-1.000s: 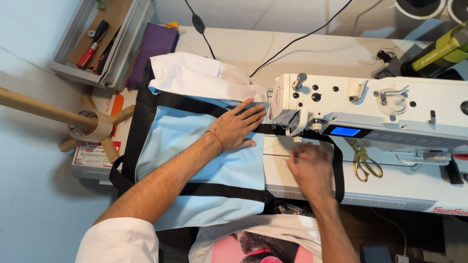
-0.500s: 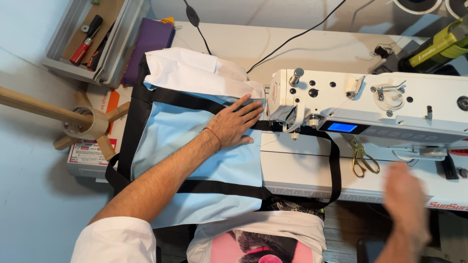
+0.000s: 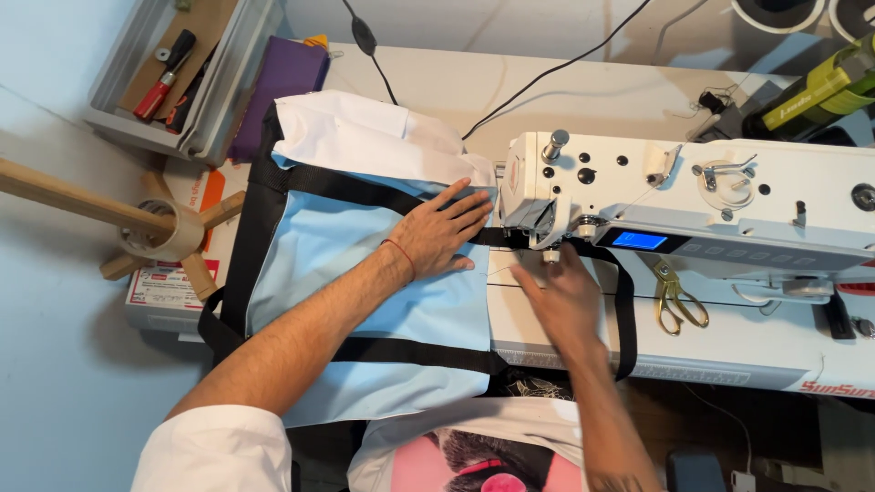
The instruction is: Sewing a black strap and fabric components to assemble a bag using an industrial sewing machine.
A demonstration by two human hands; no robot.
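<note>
on the tabletop [image 3: 437,82], light blue fabric [image 3: 365,273] with black strap [image 3: 410,351] lies left of the white sewing machine [image 3: 729,200]. left hand [image 3: 440,234] presses flat on the fabric, fingers spread. right hand [image 3: 565,296], open and holding nothing, rests beside the needle on the strap.

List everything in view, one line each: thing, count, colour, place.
fabric panel: one, light blue, left of machine, under left hand
strap: one, black webbing, along the panel's edges
white cloth: one, at panel's far end
sewing machine: one, white, right on table
scissors: one, gold-handled, on machine bed
tray: one, grey, top left, holding tools
purple pouch: one, beside tray
left hand: flat on panel
right hand: blurred, near needle
</note>
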